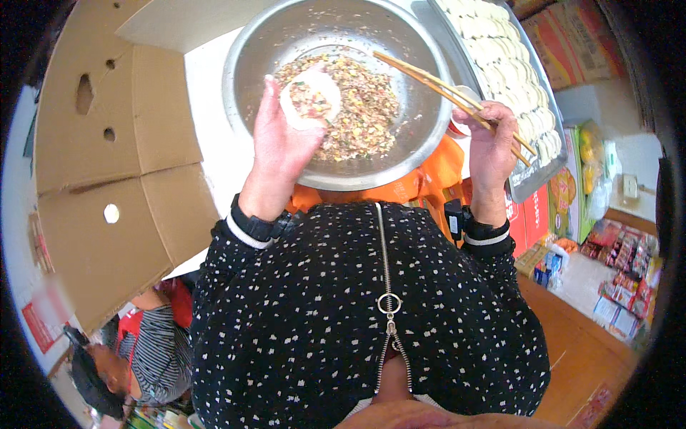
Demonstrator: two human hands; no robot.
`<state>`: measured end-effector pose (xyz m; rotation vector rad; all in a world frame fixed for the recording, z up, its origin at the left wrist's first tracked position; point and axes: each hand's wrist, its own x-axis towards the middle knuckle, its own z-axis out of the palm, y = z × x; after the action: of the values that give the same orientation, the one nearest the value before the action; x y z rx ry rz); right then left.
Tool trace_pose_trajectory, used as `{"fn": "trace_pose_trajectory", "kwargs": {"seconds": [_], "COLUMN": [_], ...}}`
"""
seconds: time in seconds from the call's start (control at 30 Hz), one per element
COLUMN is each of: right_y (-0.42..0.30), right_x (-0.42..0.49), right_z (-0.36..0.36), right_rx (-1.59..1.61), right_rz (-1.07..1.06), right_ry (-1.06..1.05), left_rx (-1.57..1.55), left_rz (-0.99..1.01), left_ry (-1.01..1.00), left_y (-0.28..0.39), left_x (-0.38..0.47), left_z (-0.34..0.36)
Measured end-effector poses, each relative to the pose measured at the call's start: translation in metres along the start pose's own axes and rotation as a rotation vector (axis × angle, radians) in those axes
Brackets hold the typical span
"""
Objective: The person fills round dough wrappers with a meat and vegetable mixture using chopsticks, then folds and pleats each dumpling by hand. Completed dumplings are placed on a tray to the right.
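Observation:
A round dough wrapper (290, 111) with a mound of chopped filling on it rests in my left hand (284, 139), over the left side of a large steel bowl (229, 91). Loose filling (359, 107) with yellow, green and pinkish bits covers part of the bowl's bottom. My right hand (492, 142), beyond the bowl's right rim, grips a pair of wooden chopsticks (445, 92), whose tips reach over the bowl. Behind that hand, rows of shaped dumplings (504, 64) fill a metal tray (528, 179). A small whitish round container (465, 95) is partly hidden by my right hand.
Cardboard (107, 150) stands at the left beside the white tabletop (214, 107). Orange plastic (439, 166) lies between my body and the bowl. Red boxes (530, 214) are below the tray. Another person in a striped top (161, 348) is at the lower left. Packaged goods (621, 252) lie at the right.

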<state>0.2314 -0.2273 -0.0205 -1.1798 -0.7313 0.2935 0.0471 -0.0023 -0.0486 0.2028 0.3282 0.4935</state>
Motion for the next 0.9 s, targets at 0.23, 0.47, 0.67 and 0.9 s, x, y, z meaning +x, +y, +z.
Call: {"fn": "trace_pose_trajectory", "kwargs": {"seconds": [0.23, 0.47, 0.67, 0.9], "right_y": [0.006, 0.044, 0.039, -0.009], "right_x": [-0.032, -0.036, -0.046, -0.051], "right_z": [-0.077, -0.096, -0.1, -0.079], "right_rx": [-0.474, -0.57, -0.613, -0.163], "right_rz": [-0.033, 0.228, 0.214, -0.065], "right_ry": [0.502, 0.357, 0.372, 0.634], "left_rx": [-0.009, -0.124, -0.085, -0.155], "left_rz": [-0.085, -0.145, -0.117, -0.096], "left_ry": [0.109, -0.113, -0.125, -0.107], "left_y": [-0.002, -0.005, -0.006, -0.006], "left_x": [-0.003, -0.003, -0.008, -0.008], "left_z": [-0.002, -0.002, 0.003, 0.006]}}
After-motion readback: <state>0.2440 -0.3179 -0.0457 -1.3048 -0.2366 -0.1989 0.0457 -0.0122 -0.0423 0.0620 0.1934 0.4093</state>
